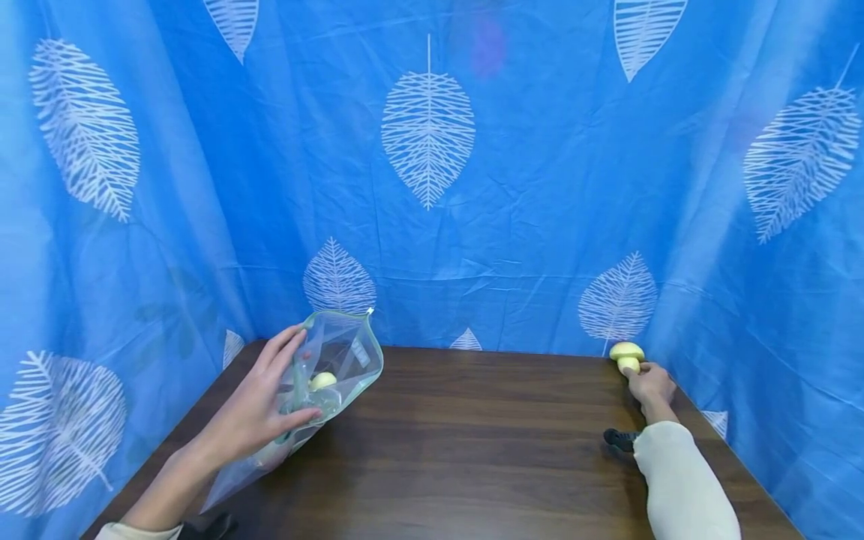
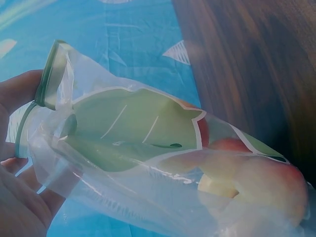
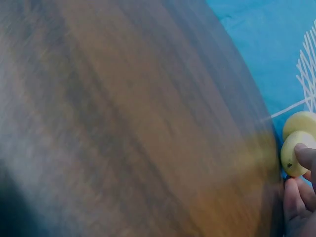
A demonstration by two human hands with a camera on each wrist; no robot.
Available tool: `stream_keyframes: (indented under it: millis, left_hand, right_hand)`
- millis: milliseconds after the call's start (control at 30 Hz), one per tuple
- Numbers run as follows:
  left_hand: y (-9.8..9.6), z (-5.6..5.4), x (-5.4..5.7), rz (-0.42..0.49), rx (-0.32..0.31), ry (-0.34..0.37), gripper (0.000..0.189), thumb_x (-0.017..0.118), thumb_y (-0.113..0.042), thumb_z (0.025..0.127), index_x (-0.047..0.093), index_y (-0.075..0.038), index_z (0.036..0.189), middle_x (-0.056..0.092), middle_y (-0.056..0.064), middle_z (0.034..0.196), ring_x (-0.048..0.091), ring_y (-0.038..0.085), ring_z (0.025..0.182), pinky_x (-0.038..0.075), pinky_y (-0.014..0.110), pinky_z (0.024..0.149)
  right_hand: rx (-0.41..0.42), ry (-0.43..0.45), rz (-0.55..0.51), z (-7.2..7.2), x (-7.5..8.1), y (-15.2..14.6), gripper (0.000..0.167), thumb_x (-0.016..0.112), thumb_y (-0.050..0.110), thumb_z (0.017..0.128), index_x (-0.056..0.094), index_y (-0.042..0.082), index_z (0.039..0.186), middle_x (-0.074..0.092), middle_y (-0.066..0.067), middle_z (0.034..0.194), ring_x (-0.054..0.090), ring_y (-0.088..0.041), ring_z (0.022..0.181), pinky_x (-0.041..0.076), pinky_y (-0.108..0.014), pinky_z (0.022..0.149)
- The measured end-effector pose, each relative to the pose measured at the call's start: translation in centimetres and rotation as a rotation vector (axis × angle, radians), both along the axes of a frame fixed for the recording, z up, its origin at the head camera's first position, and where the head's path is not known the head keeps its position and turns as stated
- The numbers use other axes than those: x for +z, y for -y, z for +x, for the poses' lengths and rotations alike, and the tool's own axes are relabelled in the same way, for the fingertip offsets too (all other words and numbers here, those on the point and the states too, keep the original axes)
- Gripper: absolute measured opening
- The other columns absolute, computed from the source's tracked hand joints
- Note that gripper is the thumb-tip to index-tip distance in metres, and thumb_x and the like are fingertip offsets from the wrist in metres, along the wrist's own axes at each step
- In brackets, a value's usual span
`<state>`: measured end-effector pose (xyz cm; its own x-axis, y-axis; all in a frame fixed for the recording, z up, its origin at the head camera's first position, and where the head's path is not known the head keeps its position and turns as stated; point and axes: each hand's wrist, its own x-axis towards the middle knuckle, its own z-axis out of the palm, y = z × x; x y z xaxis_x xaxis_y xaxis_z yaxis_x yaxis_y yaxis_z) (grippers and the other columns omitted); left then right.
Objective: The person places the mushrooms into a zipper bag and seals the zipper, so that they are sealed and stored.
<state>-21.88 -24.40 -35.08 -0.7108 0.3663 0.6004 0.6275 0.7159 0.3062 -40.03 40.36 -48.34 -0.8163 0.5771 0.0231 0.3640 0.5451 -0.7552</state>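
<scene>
My left hand (image 1: 253,409) holds a clear zip bag (image 1: 361,386) with a green-edged mouth, its fingers at the rim. The mouth gapes upward, and a pale yellow rounded thing (image 1: 323,380) shows inside. Through the plastic in the left wrist view, a red-and-yellow fruit (image 2: 271,185) lies low in the bag, beside a large printed green leaf shape. At the table's far right corner, my right hand (image 1: 652,386) pinches a yellow mushroom (image 1: 627,352) by its stem, cap up. The right wrist view catches only part of the mushroom (image 3: 291,158), at its edge.
A dark brown wooden table (image 1: 472,442) spans the space between the hands. Blue curtains (image 1: 526,187) with white leaf prints stand along the back and both sides, close to the table edges. A black wrist device (image 1: 619,439) sits by the right sleeve.
</scene>
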Motion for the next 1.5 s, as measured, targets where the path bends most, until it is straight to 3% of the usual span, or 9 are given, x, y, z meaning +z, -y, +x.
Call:
stream_keyframes:
  millis: [167,300,400,500,600,800,1033,1500]
  left_hand:
    - [0.0,0.2,-0.2,0.004,0.004,-0.001,0.111,0.099,-0.014,0.069,0.033,0.009,0.155,0.030,0.021,0.159,0.041,0.042,0.136,0.052,0.059,0.093]
    - [0.0,0.5,-0.6,0.014,0.006,0.010,0.111,0.099,-0.014,0.068,0.033,0.010,0.154,0.031,0.023,0.158,0.041,0.044,0.136,0.052,0.059,0.092]
    - [0.0,0.4,-0.7,0.019,0.007,0.012,0.110,0.099,-0.014,0.068,0.033,0.010,0.154,0.030,0.023,0.158,0.041,0.045,0.135,0.052,0.058,0.092]
    - [0.0,0.2,-0.5,0.022,-0.001,0.012,0.110,0.098,-0.013,0.069,0.033,0.009,0.155,0.030,0.023,0.159,0.041,0.045,0.136,0.052,0.058,0.091]
    - [-0.1,0.0,-0.4,0.021,-0.008,0.016,0.110,0.098,-0.013,0.070,0.032,0.009,0.155,0.029,0.023,0.158,0.041,0.045,0.136,0.053,0.058,0.091]
    - [-0.2,-0.2,-0.4,0.021,-0.008,0.012,0.110,0.098,-0.011,0.069,0.032,0.010,0.155,0.029,0.024,0.158,0.040,0.045,0.136,0.051,0.059,0.093]
    - [-0.3,-0.1,-0.7,0.018,-0.008,0.025,0.110,0.098,-0.012,0.070,0.032,0.009,0.155,0.030,0.024,0.158,0.041,0.045,0.135,0.051,0.059,0.093]
    - [-0.4,0.0,-0.6,0.024,-0.022,0.036,0.111,0.098,-0.010,0.070,0.031,0.008,0.156,0.028,0.023,0.159,0.040,0.046,0.136,0.051,0.059,0.093]
  right_hand:
    - [0.029,-0.036,-0.043,0.9,-0.4,-0.3,0.052,0.057,0.021,0.106,0.045,-0.013,0.143,0.049,-0.035,0.133,0.038,-0.051,0.129,0.039,-0.063,0.103]
    - [0.068,-0.081,-0.045,1.8,-0.4,-0.6,0.055,0.063,0.025,0.102,0.050,-0.012,0.141,0.056,-0.034,0.132,0.049,-0.047,0.121,0.044,-0.058,0.097]
    - [0.105,-0.122,-0.045,2.4,-0.1,-0.8,0.057,0.067,0.027,0.099,0.052,-0.012,0.139,0.061,-0.032,0.128,0.066,-0.034,0.100,0.052,-0.045,0.084]
    - [0.129,-0.150,-0.063,2.9,0.0,-1.1,0.057,0.070,0.025,0.098,0.053,-0.012,0.138,0.062,-0.031,0.127,0.070,-0.018,0.080,0.054,-0.027,0.069]
    - [0.141,-0.160,-0.062,3.4,0.1,-1.2,0.056,0.070,0.024,0.098,0.053,-0.010,0.139,0.060,-0.030,0.130,0.067,-0.018,0.088,0.050,-0.020,0.064]
    - [0.215,-0.195,-0.025,4.0,0.3,-0.7,0.057,0.070,0.029,0.099,0.052,-0.008,0.139,0.057,-0.031,0.132,0.057,-0.042,0.116,0.048,-0.027,0.071]
    - [0.312,-0.212,-0.041,4.4,0.7,0.8,0.054,0.070,0.025,0.100,0.051,-0.008,0.138,0.056,-0.033,0.134,0.057,-0.045,0.119,0.053,-0.023,0.070]
    - [0.524,-0.235,0.011,4.6,2.5,4.3,0.046,0.071,0.019,0.100,0.055,-0.006,0.135,0.058,-0.031,0.131,0.058,-0.047,0.120,0.056,-0.050,0.089]
